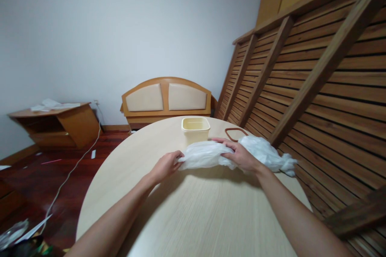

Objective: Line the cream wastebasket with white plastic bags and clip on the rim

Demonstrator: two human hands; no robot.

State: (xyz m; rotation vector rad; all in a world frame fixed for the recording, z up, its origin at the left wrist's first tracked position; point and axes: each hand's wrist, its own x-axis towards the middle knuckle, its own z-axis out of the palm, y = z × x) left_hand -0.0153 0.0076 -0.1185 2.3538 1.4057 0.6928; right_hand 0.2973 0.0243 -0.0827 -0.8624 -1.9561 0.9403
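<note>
A crumpled white plastic bag [205,154] stretches between my two hands, just above the table. My left hand [167,165] pinches its left end with closed fingers. Around the bag's right part my right hand [238,156] is closed, thumb below and fingers above. Right behind the bag stands a pale yellow square bin [195,130], upright and open at the top; the bag covers its lower part. A brown rounded-square ring [236,133] lies on the table beyond my right hand. To the right rests another bunched white plastic bag [265,154], partly behind that hand.
The round light-wood table [223,217] fills the front. Wooden slatted panels [301,100] lean along its right side. Behind it stands a headboard [165,96]. At the left are a low cabinet [66,124] and a white cable [72,170] across the dark floor.
</note>
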